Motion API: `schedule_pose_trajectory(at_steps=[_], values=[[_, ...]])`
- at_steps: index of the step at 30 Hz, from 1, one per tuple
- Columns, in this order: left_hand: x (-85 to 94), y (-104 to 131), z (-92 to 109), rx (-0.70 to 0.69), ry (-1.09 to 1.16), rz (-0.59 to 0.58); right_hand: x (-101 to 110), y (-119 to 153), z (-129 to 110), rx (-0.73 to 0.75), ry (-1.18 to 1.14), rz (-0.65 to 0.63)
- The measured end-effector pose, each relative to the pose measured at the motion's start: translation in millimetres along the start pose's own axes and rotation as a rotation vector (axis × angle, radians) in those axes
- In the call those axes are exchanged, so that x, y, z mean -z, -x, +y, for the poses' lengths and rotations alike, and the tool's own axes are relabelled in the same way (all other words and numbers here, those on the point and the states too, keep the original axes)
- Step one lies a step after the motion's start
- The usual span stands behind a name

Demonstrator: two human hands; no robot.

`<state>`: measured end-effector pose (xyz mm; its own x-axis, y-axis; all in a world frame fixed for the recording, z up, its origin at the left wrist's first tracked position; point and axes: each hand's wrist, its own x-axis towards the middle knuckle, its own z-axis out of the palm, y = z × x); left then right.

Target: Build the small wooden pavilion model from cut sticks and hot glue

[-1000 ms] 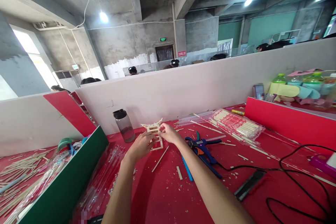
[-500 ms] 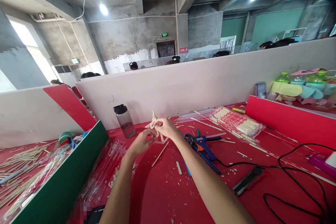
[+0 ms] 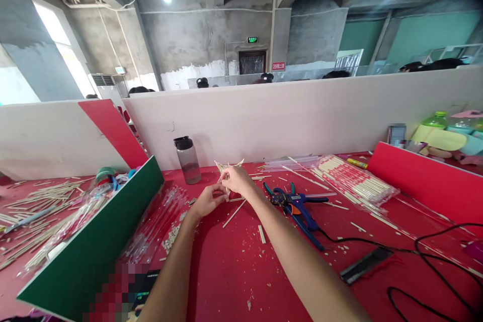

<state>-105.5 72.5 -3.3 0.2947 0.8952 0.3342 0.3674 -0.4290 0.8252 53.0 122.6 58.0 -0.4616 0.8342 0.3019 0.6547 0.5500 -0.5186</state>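
Observation:
Both hands work at a small model of thin wooden sticks (image 3: 219, 166) near the back of the red table. Its pointed tips show above the fingers, and the rest is mostly hidden. My right hand (image 3: 238, 181) is closed on its upper part from the right. From the left, my left hand (image 3: 208, 200) pinches at its lower part, fingertips close to those of the right. A loose stick (image 3: 234, 213) lies just in front. To the right rest a blue glue gun (image 3: 302, 210) and blue-handled pliers (image 3: 307, 234), partly overlapping.
A dark-lidded bottle (image 3: 187, 161) stands left of the hands by the white partition (image 3: 264, 121). A green divider (image 3: 94, 241) borders the left side. Bagged sticks (image 3: 354, 178) lie at right, and a black cable (image 3: 362, 234) crosses the table. Scraps are scattered about.
The stick model has tipped over, its points now spread left and right instead of one standing up. My left fingers have closed in on it. The view has swung slightly left.

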Motion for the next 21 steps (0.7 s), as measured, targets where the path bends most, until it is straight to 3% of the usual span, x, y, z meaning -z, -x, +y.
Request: schedule_pose_trajectory(at_steps=[5, 12, 21], values=[[-5.3, 1.7, -9.1, 0.023, 0.03, 0.026, -2.1, -0.2, 1.7, 0.017, 0.033, -0.022], [-9.6, 4.2, -5.3, 0.007, 0.036, 0.018, -4.0, -3.3, 5.9, 0.057, 0.036, -0.054], [-10.4, 3.5, -16.9, 0.014, 0.024, 0.05, 16.1, 11.9, 22.0, 0.099, 0.102, -0.003]])
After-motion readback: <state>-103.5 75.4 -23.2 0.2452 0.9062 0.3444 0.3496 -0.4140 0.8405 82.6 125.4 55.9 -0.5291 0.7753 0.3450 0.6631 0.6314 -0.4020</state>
